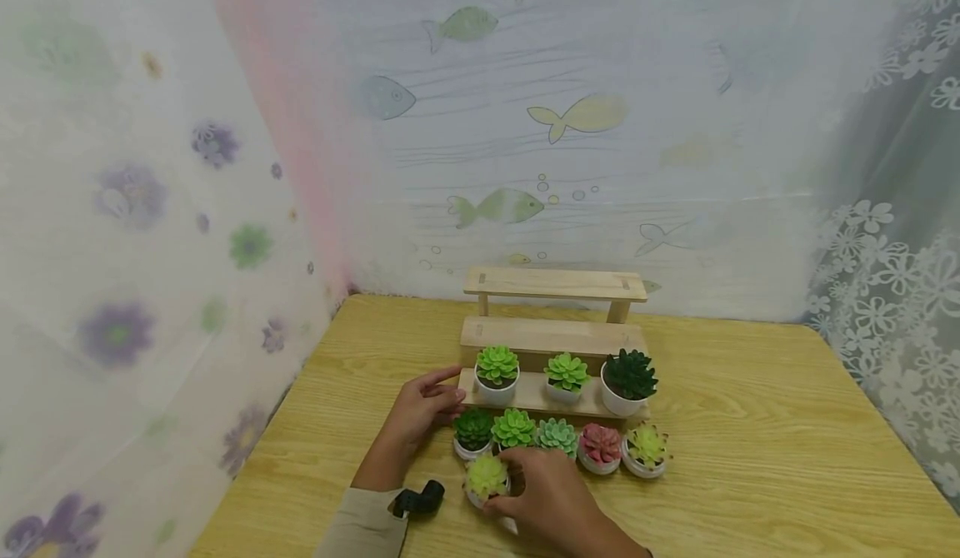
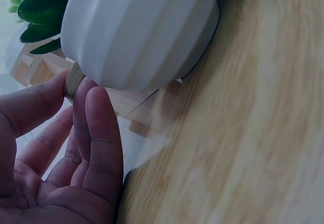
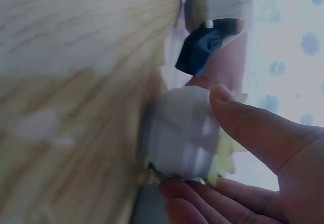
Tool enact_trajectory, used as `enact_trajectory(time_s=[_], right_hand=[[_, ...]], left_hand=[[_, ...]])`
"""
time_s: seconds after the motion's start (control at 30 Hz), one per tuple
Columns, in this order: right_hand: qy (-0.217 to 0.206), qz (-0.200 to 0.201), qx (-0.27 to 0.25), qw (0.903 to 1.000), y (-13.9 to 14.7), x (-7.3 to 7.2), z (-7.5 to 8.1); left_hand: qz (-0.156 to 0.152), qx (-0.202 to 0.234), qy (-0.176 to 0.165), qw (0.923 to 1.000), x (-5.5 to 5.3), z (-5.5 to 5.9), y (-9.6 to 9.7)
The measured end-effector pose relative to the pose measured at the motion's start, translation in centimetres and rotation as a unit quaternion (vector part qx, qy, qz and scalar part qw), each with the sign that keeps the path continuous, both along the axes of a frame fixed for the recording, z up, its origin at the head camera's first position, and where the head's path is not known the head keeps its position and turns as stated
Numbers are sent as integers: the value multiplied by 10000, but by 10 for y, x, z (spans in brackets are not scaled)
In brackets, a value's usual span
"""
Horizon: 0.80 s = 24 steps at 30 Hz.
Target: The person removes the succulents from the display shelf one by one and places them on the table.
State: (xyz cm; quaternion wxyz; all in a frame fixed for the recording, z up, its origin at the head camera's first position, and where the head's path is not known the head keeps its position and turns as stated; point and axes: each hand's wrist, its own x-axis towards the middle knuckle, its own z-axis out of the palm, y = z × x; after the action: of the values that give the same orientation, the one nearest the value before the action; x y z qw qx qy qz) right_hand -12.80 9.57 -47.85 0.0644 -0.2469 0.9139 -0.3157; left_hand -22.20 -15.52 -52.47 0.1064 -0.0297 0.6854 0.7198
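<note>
At the left end of a wooden three-step stand (image 1: 528,387), my left hand (image 1: 420,412) pinches the edge of the lowest shelf (image 2: 74,80) between thumb and fingers. My right hand (image 1: 551,487) grips a yellow-green potted succulent (image 1: 486,476) by its white pot (image 3: 182,133), close over the table in front of the stand. Just behind it stands a dark green succulent (image 1: 473,430), whose ribbed white pot (image 2: 142,32) fills the top of the left wrist view. The lowest shelf carries two bright green succulents (image 1: 497,365) and a dark green one (image 1: 630,373).
Beside the dark green plant, the table row holds a bright green succulent (image 1: 514,429), a pale mint one (image 1: 557,435), a red one (image 1: 601,444) and a yellow one (image 1: 647,446). The top shelf (image 1: 555,281) stands near the printed curtain (image 1: 480,158).
</note>
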Motion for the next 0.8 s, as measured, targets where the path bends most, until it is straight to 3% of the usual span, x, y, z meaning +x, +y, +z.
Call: enact_trajectory(time_s=[0.47, 0.67, 0.8], right_hand=[[256, 27, 238, 9994, 2, 0, 8], [98, 111, 69, 9999, 8, -2, 15], [276, 58, 1, 9996, 15, -1, 21]], left_hand=[[8, -30, 50, 10000, 1, 0, -1], [6, -27, 51, 10000, 0, -2, -1], [47, -15, 42, 10000, 1, -2, 0]])
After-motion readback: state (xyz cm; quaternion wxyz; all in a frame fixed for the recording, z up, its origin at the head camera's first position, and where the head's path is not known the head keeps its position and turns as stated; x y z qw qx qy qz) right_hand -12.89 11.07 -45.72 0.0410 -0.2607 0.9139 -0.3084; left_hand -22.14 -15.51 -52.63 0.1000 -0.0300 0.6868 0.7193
